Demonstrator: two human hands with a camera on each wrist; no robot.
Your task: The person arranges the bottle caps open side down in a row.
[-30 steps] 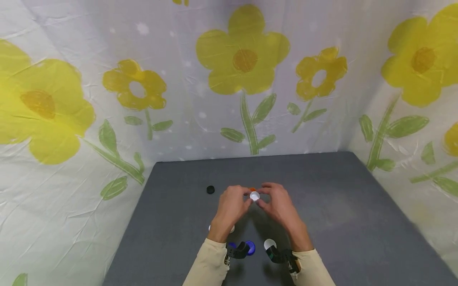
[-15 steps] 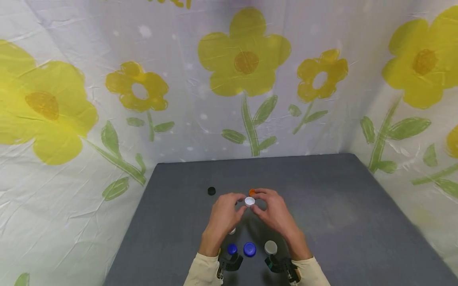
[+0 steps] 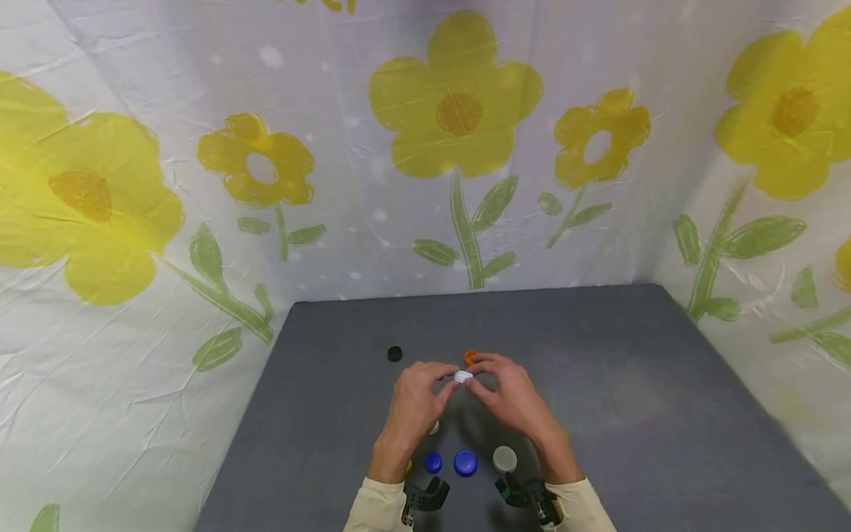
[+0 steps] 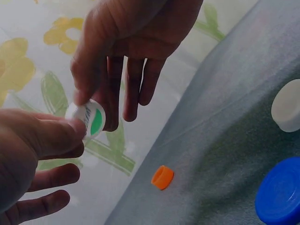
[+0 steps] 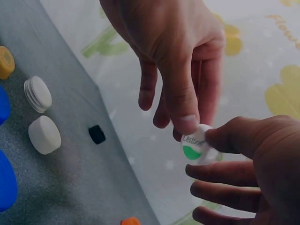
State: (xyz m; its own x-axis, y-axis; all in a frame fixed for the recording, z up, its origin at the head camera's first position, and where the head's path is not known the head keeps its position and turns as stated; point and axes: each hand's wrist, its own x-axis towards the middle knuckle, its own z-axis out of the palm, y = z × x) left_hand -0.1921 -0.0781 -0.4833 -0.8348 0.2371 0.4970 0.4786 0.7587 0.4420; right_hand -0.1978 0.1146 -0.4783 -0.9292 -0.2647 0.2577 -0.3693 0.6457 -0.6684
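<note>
A white bottle cap (image 3: pixel 462 377) with a green patch and lettering on its top is pinched between both hands above the grey table. My left hand (image 3: pixel 414 405) holds its left side with thumb and fingertips. My right hand (image 3: pixel 513 395) pinches the opposite side. In the left wrist view, the printed top of the cap (image 4: pixel 97 121) faces the camera between the two thumbs. The right wrist view also shows the green print on the cap (image 5: pixel 191 152). Beyond the right fingertips, an orange cap (image 3: pixel 470 357) lies on the table, partly covered in the head view.
Nearer my wrists lie two blue caps (image 3: pixel 465 463) and a whitish cap (image 3: pixel 504 459). A black cap (image 3: pixel 395 354) sits farther left. The right wrist view adds white caps (image 5: pixel 45 135) and a yellow cap (image 5: pixel 5 63). A flowered curtain (image 3: pixel 359 222) rises behind the table.
Both hands have shifted slightly left and nearer with the white bottle cap. It has tilted, so its hollow inside, visible before, no longer faces the head camera.
</note>
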